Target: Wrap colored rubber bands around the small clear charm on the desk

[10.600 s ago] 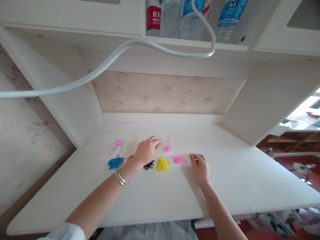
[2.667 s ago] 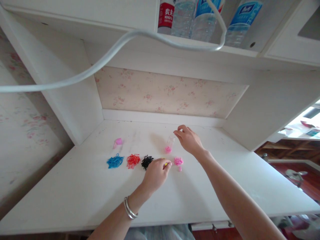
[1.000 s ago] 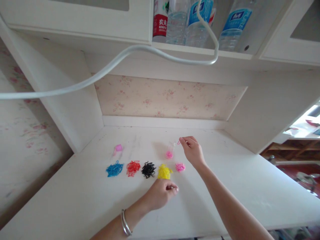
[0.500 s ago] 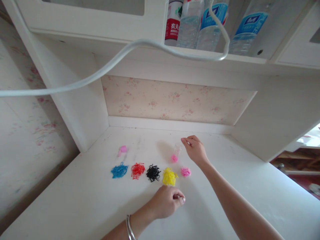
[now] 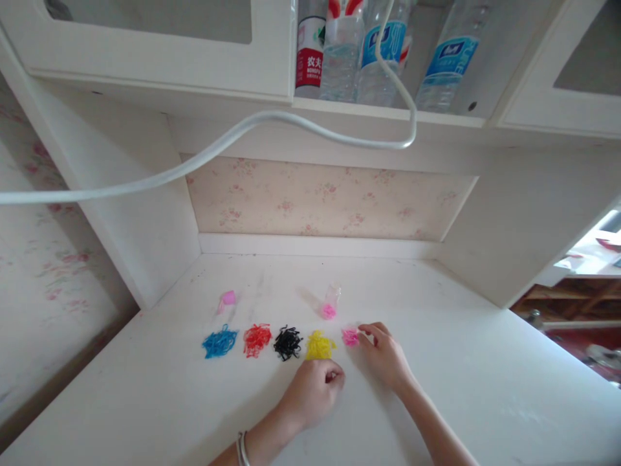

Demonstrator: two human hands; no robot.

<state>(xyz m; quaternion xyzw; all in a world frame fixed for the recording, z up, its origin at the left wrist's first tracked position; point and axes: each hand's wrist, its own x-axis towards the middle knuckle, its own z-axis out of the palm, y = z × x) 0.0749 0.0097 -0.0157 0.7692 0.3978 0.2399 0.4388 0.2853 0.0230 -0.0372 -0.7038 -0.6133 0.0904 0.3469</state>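
Observation:
The fingertips of my right hand (image 5: 385, 356) are at the right edge of a small pile of pink rubber bands (image 5: 350, 336), bent in a pinch on the bands. My left hand (image 5: 315, 391) is curled closed just in front of the yellow rubber bands (image 5: 319, 345); whatever its fingers hold, if anything, is hidden. Black rubber bands (image 5: 288, 343), red rubber bands (image 5: 257, 340) and blue rubber bands (image 5: 220, 342) lie in separate piles to the left. Behind the row is a small clear container (image 5: 334, 294) with pink bands in its near end.
A small pink object (image 5: 228, 298) lies behind the blue pile on the white desk (image 5: 145, 382). A white cable (image 5: 272, 117) hangs across the view. Plastic bottles (image 5: 383, 58) stand in the cabinet (image 5: 160, 68) above. Side panels bound the desk left and right.
My right hand has moved from beside the clear container down and toward me to the pink pile. My left hand stays closed near the yellow pile. The view has shifted slightly.

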